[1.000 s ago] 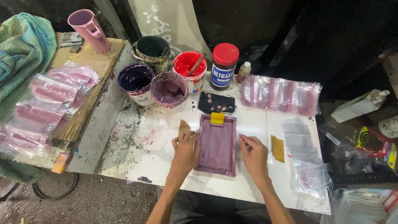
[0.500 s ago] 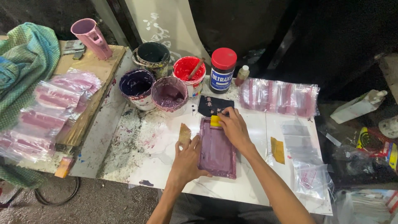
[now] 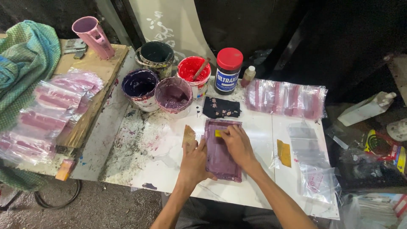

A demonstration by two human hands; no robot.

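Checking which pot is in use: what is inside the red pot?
The red pot holds red paint and a stick leaning on its rim. The stick's lower end is sunk in paint, hidden.

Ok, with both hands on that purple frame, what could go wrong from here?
The left hand only steadies the purple frame at its edge, so it could shift while the right hand pulls the yellow scraper, smearing the print. The stained table may dirty whatever lies under the frame. The open purple paint pot stands just behind, where a reaching arm might tip it.
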